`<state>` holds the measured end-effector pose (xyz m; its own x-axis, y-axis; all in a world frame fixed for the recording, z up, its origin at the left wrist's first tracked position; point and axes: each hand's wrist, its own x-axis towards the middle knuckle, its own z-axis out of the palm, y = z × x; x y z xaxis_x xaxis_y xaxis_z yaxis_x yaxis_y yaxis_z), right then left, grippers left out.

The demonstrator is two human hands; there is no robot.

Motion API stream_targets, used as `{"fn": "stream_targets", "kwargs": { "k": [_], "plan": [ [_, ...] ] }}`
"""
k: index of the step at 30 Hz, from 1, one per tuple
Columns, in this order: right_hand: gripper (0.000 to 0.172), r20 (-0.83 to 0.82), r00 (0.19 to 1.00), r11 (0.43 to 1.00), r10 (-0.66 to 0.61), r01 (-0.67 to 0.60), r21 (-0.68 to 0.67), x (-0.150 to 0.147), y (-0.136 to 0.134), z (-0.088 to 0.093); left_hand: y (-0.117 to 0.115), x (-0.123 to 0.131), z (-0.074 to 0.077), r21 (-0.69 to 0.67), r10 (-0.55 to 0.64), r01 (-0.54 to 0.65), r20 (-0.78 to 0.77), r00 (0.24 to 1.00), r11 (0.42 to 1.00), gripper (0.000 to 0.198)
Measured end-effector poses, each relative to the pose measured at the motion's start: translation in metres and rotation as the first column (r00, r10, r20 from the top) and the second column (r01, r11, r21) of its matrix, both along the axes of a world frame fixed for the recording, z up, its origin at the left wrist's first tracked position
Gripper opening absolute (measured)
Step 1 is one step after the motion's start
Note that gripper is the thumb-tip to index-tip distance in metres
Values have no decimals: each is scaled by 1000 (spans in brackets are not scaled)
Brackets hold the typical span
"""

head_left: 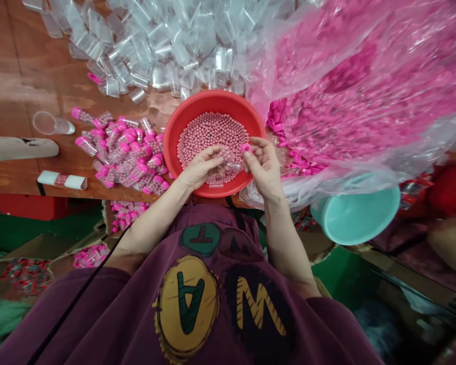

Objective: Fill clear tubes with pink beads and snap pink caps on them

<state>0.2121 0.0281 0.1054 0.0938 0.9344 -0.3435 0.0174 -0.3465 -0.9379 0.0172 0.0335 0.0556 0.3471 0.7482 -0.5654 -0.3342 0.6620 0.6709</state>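
Note:
A red basin (pixel 171 137) filled with small round pink beads (pixel 209 129) stands in front of me. Over it, my left hand (pixel 203 166) is closed on a small clear container (pixel 228 158) that appears to hold pink beads; part of it is hidden by the fingers. My right hand (pixel 265 165) pinches a bright pink cap (pixel 245 148) at the basin's right side, just apart from the container. Left of the basin lies a heap of capped containers (pixel 129 147) with pink beads inside.
Loose clear containers (pixel 159 45) are piled behind the basin. A large plastic bag of pink caps (pixel 365 111) spreads over the right side. A turquoise tub (pixel 361 218) sits below the table's edge; a white tube (pixel 23 148) and a white roll (pixel 63 179) lie left.

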Motion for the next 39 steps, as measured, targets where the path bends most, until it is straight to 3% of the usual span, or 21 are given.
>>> {"fn": "stream_targets", "kwargs": {
  "k": [6,15,19,23,25,29,34,39],
  "plan": [
    [45,11,991,991,132,-132,-1,-12,5,5,-2,-10,2,-45,-33,38,109,994,998,46],
    [47,84,963,967,254,-254,-17,-14,-5,-6,-1,-18,12,-172,-6,47,235,972,984,43],
    [48,316,932,973,175,-213,89,-11,-7,-18,-3,-22,14,-140,-60,93,225,973,986,39],
    [49,249,965,991,78,-102,86,-12,-10,-22,-7,-21,15,-139,25,-2,161,987,990,38],
    [48,234,967,988,102,-126,92,-16,-12,-20,-9,-18,15,-127,52,-32,152,987,991,40],
    [40,339,931,960,134,-206,188,-29,-17,-17,-13,-9,16,-97,79,-63,168,983,993,46],
    [30,413,910,948,-18,-117,298,-41,-23,-21,-20,4,21,-126,178,-159,166,970,979,46],
    [30,445,895,950,-42,-101,294,-47,-31,-19,-27,10,32,-146,213,-192,143,967,970,42]
  ]
}}
